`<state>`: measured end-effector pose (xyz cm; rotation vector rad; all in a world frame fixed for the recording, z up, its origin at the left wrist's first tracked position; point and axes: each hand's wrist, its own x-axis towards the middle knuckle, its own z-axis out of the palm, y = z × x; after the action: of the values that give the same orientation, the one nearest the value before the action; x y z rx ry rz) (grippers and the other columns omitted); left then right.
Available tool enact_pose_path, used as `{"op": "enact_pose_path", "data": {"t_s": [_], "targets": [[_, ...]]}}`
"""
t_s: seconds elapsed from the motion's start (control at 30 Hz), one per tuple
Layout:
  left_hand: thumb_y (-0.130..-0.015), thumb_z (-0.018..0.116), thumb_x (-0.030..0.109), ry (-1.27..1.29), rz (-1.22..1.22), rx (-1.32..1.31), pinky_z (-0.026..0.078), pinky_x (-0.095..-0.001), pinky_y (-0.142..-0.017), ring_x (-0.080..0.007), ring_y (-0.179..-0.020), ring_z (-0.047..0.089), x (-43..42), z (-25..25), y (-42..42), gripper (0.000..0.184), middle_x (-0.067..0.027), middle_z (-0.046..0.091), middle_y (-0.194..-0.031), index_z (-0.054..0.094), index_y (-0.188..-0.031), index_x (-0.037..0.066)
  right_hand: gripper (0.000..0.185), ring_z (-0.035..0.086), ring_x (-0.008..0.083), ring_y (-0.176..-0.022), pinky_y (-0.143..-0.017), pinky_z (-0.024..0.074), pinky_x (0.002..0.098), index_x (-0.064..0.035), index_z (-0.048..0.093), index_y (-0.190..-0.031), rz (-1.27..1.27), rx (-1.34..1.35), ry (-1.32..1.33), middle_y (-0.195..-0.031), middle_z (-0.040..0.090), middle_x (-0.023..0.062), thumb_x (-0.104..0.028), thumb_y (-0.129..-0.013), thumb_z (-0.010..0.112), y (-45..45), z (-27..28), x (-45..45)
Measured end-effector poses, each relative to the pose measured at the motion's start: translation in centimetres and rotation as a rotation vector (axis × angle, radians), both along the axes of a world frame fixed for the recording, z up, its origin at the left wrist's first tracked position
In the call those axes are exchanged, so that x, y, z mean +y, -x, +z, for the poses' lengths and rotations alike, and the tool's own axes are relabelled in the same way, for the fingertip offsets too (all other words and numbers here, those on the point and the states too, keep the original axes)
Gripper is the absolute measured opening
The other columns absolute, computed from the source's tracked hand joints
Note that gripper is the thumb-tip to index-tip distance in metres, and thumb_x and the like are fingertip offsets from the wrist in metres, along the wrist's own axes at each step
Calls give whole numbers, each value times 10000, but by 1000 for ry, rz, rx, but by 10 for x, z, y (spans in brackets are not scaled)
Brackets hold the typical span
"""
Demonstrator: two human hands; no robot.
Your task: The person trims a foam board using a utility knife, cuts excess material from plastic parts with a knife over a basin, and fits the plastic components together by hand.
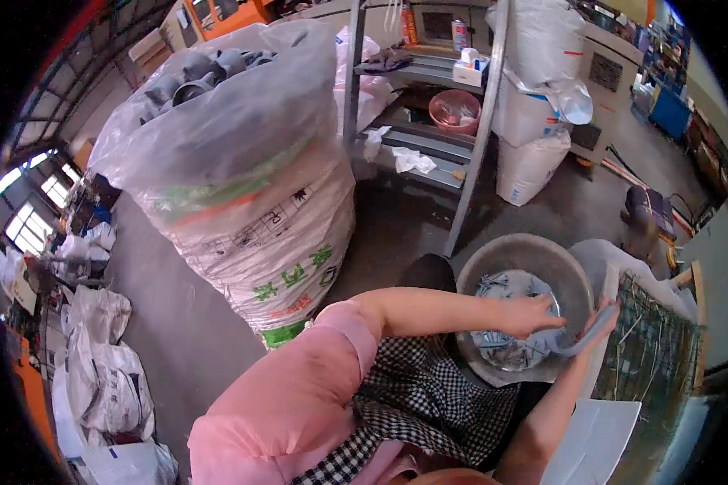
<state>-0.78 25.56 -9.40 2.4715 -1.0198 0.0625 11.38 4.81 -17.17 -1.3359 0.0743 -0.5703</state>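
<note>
One view, head: I record the right hand [603, 320] gripping a curved grey plastic piece [581, 343] at the right rim of a round grey basin [526, 247] holding thin grey-blue scraps [500, 343]. The left hand [532, 316], fingers curled narrow, is over the basin; whether it holds anything, I cannot tell. I judge steady support inside the rim best. Grey floor [188, 283]; beyond, a grey metal stepladder [429, 144]; left, a bulging white woven sack [255, 242].

A bulging sack [259, 218] towers upper left, while right of centre the left hand [528, 316] hangs over a basin [493, 260], the right hand [605, 320] gripping a grey piece [576, 347].
</note>
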Motion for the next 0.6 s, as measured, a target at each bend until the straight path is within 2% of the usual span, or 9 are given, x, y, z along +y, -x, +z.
{"op": "enact_pose_path", "data": {"t_s": [0.03,0.1,0.2,0.23,0.3,0.33,0.4,0.53,0.6], "targets": [[-618,680,79,1,11,-7,411,-460,-799,-399,-963,465,1,1,-1,685,-245,447,-1023,386,-1233,140,353,454,120,-582,-563,394,290,-40,531,-946,12,-86,86,-707,472,29,-365,-936,394,4,5,-1],[-608,681,77,-37,-37,-66,414,-461,-797,-410,-936,481,3,0,-3,744,-253,472,-978,372,-1280,163,348,400,74,-462,-429,330,244,-45,518,-906,66,283,32,-611,429,-14,-356,-946,366,15,15,-7],[-601,681,76,-82,-50,51,415,-452,-803,-405,-952,483,8,7,-8,774,-255,490,-968,365,-1302,169,327,303,48,-383,-359,251,217,-62,517,-892,21,383,-165,-559,373,-53,-345,-946,362,20,36,13],[-601,681,76,-81,-48,43,415,-452,-803,-405,-952,483,9,10,-10,774,-255,490,-968,365,-1302,169,327,303,48,-383,-359,251,217,-62,517,-892,24,375,-164,-559,373,-53,-345,-946,362,14,28,10],[-588,661,76,-49,-143,35,420,-456,-769,-398,-908,508,10,14,-11,719,-242,553,-864,401,-1257,123,269,282,39,-405,-378,229,208,-81,524,-908,358,256,-310,-562,350,-67,-316,-937,396,3,4,3],[-588,661,76,-48,-139,33,420,-456,-769,-398,-908,508,10,14,-10,719,-242,553,-864,401,-1257,123,269,282,39,-405,-378,229,208,-81,524,-908,362,254,-308,-562,350,-67,-316,-937,396,10,13,7],[-569,688,100,-64,-141,-7,418,-452,-774,-393,-897,511,9,17,-9,736,-239,568,-865,410,-1251,116,205,305,65,-486,-447,221,202,-135,509,-896,327,302,-204,-626,358,-79,-339,-887,516,35,47,21],[-600,686,75,-61,-127,93,414,-444,-827,-401,-988,483,9,21,-7,754,-262,492,-1015,391,-1286,178,175,275,27,-460,-412,209,188,-106,525,-932,198,311,-156,-592,338,-87,-273,-909,478,29,38,22],[-588,703,84,-44,-117,81,423,-437,-824,-408,-978,491,9,16,-8,766,-258,500,-1006,397,-1283,181,236,312,32,-472,-412,240,189,-104,539,-983,349,269,-192,-618,385,-62,-316,-916,458,10,7,0]]}}
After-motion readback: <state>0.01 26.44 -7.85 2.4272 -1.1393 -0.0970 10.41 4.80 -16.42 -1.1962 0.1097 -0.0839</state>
